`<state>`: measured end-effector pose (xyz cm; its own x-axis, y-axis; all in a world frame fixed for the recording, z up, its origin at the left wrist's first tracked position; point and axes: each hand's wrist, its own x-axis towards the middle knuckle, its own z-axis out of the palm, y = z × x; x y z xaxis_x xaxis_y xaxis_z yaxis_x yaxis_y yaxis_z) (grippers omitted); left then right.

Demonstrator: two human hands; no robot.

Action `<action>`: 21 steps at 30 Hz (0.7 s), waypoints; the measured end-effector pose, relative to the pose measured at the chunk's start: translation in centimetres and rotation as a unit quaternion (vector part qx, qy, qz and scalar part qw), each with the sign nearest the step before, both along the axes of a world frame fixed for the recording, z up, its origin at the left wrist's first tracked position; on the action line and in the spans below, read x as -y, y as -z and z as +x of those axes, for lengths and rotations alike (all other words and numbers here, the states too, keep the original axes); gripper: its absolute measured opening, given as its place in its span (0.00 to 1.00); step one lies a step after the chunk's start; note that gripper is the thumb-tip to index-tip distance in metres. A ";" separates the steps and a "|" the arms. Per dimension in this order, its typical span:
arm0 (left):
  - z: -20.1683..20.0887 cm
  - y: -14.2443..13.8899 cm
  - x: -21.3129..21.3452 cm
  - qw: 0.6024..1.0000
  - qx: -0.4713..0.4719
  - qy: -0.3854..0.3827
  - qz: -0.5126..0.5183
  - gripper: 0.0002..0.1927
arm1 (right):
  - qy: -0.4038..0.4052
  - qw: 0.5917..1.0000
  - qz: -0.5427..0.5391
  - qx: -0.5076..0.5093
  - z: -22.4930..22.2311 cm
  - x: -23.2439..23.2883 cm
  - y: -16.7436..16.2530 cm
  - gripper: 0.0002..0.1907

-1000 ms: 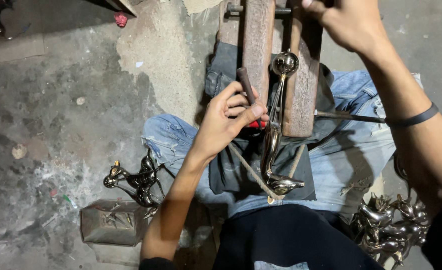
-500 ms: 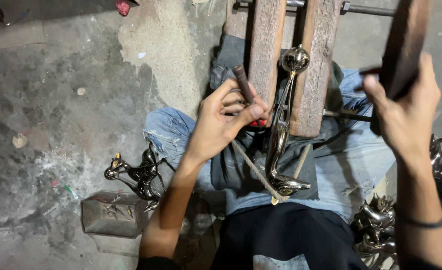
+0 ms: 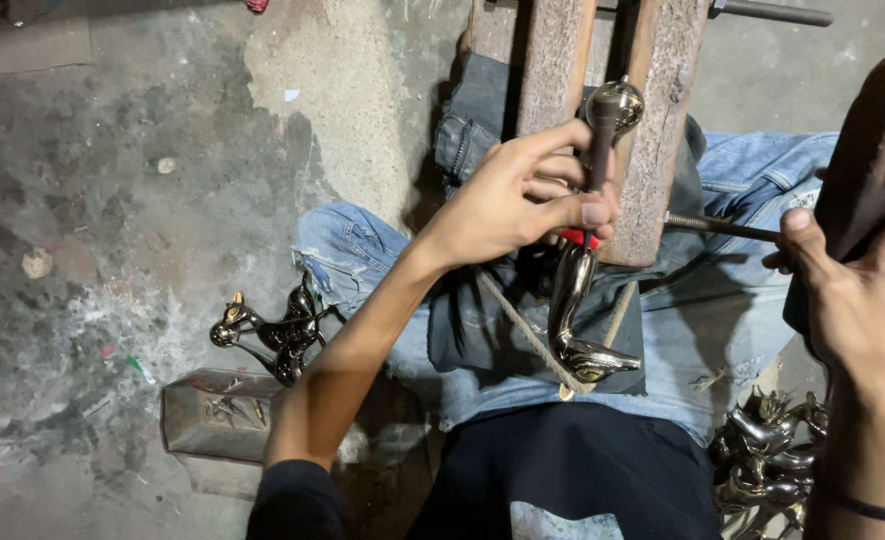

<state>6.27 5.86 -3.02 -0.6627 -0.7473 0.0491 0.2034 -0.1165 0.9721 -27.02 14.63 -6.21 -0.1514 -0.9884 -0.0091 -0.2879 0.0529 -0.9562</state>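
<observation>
Left hand (image 3: pixel 523 205): a punch tool (image 3: pixel 599 140) is pinched by the fingers, now set upright on the shiny metal casting (image 3: pixel 575 320) (frame centre).
Right hand (image 3: pixel 863 290): a wooden mallet (image 3: pixel 878 150) is gripped by closed fingers, lowered since before.

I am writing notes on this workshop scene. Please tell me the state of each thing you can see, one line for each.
Left hand: closed around a punch, tip down.
Punch: upright, on the metal piece.
Metal piece: shiny, clamped between the wooden blocks.
Wooden blocks: side by side, across the lap.
Right hand: raised, gripping a mallet.
Mallet: lifted, off the punch.
Horse figure: standing on the floor.
Figures pile: heaped at right.
</observation>
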 end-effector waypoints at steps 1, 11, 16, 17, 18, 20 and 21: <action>-0.1 -0.2 0.3 1.000 0.018 0.007 0.001 0.15 | -0.006 1.000 -0.003 0.004 -0.3 0.1 0.3 0.22; -1.5 -1.1 1.3 0.997 0.062 0.047 0.011 0.16 | -0.076 0.976 0.149 -0.137 -5.5 7.6 4.7 0.28; -1.8 -1.5 1.0 0.996 0.085 0.033 0.016 0.16 | -0.115 0.964 0.171 -0.169 -5.9 10.1 2.2 0.24; -1.8 -1.6 0.9 0.995 0.091 0.028 0.010 0.16 | -0.118 0.962 0.179 -0.169 -5.5 10.2 1.6 0.23; -1.9 -1.6 0.9 0.995 0.097 0.023 0.004 0.17 | -0.164 0.962 0.134 -0.171 -5.0 9.9 1.1 0.22; -2.0 -1.7 1.0 0.993 0.110 0.031 -0.021 0.17 | -0.257 0.950 0.036 -0.172 -3.8 9.5 0.0 0.21; -2.0 -1.7 1.0 0.992 0.117 0.034 -0.034 0.16 | -0.228 0.953 0.072 -0.185 -3.2 9.7 -0.5 0.20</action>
<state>4.25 4.82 -1.36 -0.7113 -0.7001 -0.0625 -0.0340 -0.0545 0.9979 -30.17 4.96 -5.73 0.2742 -0.9449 -0.1790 -0.6289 -0.0354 -0.7767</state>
